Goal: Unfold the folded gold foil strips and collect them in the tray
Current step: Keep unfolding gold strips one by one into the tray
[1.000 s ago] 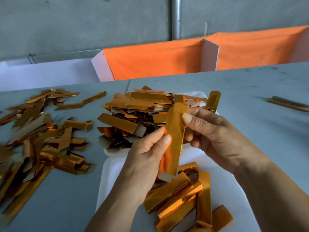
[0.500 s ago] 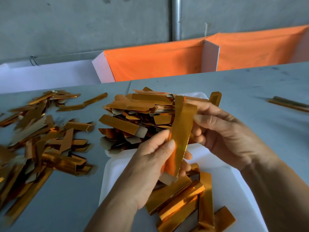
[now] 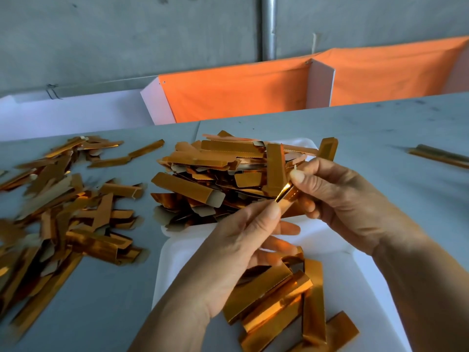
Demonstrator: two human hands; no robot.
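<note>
My left hand (image 3: 236,252) and my right hand (image 3: 340,199) both pinch one gold foil strip (image 3: 285,196) above the white tray (image 3: 337,247). The strip is seen edge-on and mostly hidden between my fingers. Several opened gold strips (image 3: 281,298) lie in the near part of the tray. A heap of gold strips (image 3: 218,179) rests on the tray's far end. One strip in that heap stands upright (image 3: 275,166) just beyond my right thumb.
A wide scatter of gold strips (image 3: 63,212) covers the grey table (image 3: 380,153) at the left. A few more strips (image 3: 441,156) lie at the far right. Orange fabric dividers (image 3: 236,95) with white panels stand behind the table.
The strip stood upright with its broad face toward me; now it is turned edge-on and lower between my fingertips. My right hand has shifted right and my left thumb has risen to its tip.
</note>
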